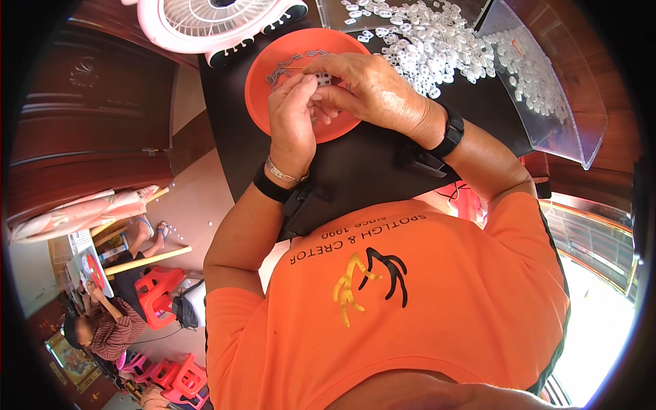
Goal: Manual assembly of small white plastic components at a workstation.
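Note:
My left hand point(294, 116) and my right hand point(383, 89) meet over an orange-red plastic basin point(256, 96). Between their fingertips shows a small white plastic piece point(323, 79) with dark holes. Both hands are closed around it, the right from above and the left from the side and below; the fingers hide part of it. Small grey metal-looking pieces point(279, 70) lie in the basin beside my fingers. A thin pale sliver point(294, 67) sticks out near my right fingertips; I cannot tell what it is.
White oval plastic pieces point(437, 51) are heaped at the far right of the black table point(355, 171), more inside a clear plastic tray point(581, 130). A pink-white fan point(212, 24) stands far left. Another person point(113, 324) sits at lower left near red stools point(157, 290).

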A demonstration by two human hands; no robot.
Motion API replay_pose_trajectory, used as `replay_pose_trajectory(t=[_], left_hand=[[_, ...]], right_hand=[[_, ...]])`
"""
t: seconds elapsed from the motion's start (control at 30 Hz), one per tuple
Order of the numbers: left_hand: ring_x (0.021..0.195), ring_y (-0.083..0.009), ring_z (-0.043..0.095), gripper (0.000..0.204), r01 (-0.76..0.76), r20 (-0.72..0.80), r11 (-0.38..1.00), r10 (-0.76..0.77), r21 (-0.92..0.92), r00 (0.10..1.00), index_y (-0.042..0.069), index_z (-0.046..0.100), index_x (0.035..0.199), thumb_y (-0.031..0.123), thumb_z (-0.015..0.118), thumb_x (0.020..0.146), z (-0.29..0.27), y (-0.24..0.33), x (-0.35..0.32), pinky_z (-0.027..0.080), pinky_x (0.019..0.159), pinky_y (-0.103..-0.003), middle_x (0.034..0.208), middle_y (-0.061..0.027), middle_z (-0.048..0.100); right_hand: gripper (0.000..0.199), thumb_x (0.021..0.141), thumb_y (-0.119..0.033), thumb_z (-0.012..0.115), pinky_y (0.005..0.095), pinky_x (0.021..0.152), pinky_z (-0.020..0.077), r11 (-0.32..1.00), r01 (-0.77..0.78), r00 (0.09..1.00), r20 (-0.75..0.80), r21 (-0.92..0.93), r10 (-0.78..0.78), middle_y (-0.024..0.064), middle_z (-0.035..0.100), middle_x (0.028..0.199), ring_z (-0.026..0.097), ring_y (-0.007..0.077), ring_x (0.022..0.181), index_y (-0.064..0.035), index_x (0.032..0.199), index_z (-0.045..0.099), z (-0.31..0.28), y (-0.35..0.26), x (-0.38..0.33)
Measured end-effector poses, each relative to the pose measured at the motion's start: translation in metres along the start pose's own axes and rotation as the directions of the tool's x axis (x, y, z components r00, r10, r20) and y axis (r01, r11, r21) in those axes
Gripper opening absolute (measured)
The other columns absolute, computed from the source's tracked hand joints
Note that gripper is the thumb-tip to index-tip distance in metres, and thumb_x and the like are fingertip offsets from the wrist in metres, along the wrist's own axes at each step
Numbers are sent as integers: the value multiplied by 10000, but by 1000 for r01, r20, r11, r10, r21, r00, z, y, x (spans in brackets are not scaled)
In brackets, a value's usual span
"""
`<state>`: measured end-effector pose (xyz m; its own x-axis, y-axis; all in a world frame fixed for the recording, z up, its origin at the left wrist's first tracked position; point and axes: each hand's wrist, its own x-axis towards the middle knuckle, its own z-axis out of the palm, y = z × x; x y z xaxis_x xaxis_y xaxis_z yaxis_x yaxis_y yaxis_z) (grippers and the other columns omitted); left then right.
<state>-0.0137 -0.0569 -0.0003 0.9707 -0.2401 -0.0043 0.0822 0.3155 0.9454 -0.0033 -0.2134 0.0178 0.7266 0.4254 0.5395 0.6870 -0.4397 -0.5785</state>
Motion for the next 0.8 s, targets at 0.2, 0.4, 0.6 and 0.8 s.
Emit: replay_pose_trajectory(t=[0.2,0.4,0.6,0.8], left_hand=[[604,-145,592,316,-6,34,999,8,-35,999,-47,596,965,212,428,899,-2,-1,0,447,540,-229,771,-116,670],[603,-165,596,316,5,43,997,-2,-71,999,-54,591,950,214,432,901,0,-1,0,464,546,-245,787,-133,664],[607,-171,593,303,-84,32,995,86,-53,996,-62,569,941,185,393,945,3,-2,-4,473,556,-260,781,-123,642],[596,-177,569,296,-118,79,988,126,-104,989,-55,549,930,192,390,957,4,0,-4,438,544,-246,753,-139,629]], right_hand=[[304,813,-136,662,342,646,526,1000,12,1000,16,8,-12,132,644,837,652,282,745,-40,1091,586,-1,-1,1],[280,827,-144,656,330,617,535,998,53,999,-6,-24,-54,126,652,833,659,285,715,-64,1090,602,-2,2,0],[231,813,-139,642,363,653,518,995,95,995,15,-36,-95,122,653,818,641,300,728,-47,1024,614,-1,3,2],[204,819,-149,635,361,636,520,983,144,988,-44,-111,-150,118,651,806,642,293,723,-50,997,619,0,3,0]])
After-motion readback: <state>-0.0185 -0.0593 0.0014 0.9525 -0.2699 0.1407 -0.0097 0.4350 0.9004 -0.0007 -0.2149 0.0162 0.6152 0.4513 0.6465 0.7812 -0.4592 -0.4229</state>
